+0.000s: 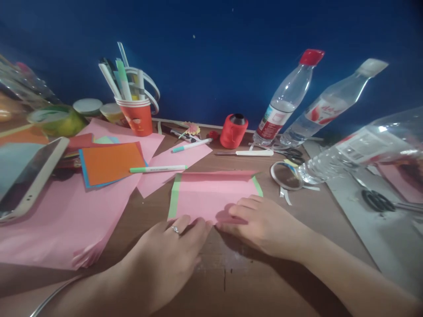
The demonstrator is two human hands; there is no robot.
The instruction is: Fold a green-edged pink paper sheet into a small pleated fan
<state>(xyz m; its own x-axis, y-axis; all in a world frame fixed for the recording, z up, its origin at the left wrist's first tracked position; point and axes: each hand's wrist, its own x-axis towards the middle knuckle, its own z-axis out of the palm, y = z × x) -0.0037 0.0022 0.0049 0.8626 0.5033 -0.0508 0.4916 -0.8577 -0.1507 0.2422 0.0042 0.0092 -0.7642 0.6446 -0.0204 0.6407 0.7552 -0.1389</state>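
A pink paper sheet with green strips (211, 193) lies on the brown desk (241, 288). The half-bent left hand (170, 253) and right hand (264, 224) touch its near edge; whether pinching, I cannot tell. A green-ended white marker (160, 169) and a round tape roll (274, 179) flank its far edge; a red thread spool (233, 134) stands behind.

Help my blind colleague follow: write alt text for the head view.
A person's left hand and right hand touch the near edge of pink paper with green side strips on a brown table. Behind stand a red cup of pens, a red spool and plastic bottles; a phone is at left, scissors at right.
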